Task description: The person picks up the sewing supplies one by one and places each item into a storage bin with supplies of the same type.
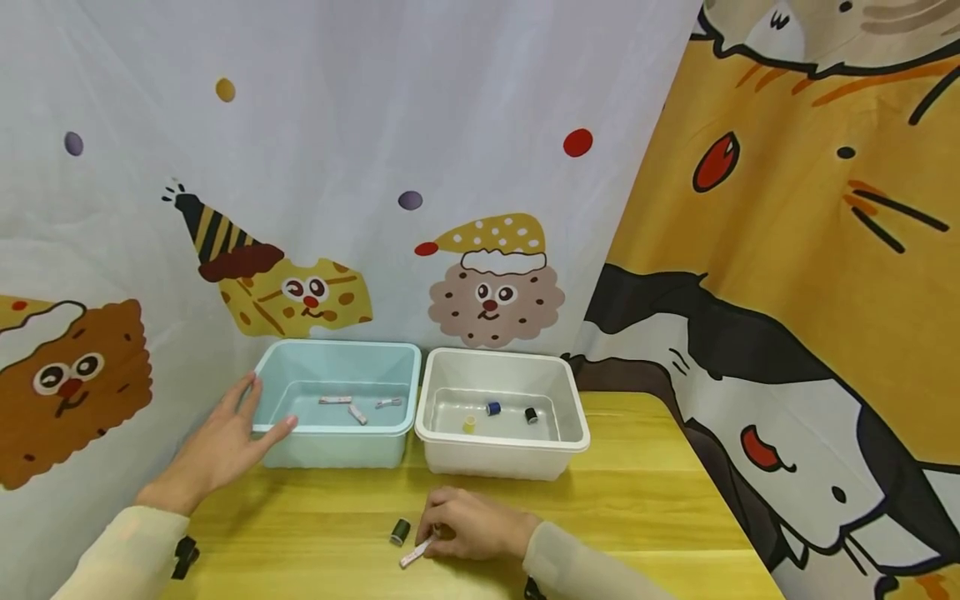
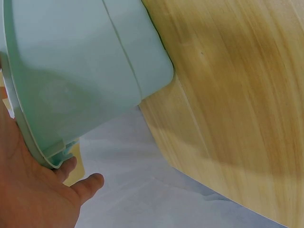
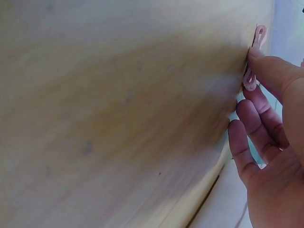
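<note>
Right hand (image 1: 468, 527)'s got a pink strip (image 1: 414, 555) pinched, thumb covering part of it, toward the table (image 1: 637, 508)'s cut-off front edge. Green spool (image 1: 401, 532) just beside. Left hand (image 1: 225, 442)'s fingers are spread on the blue bin (image 1: 337, 452), near the back-left corner. Wood shows between white bin (image 1: 495, 462) and right edge.
</note>
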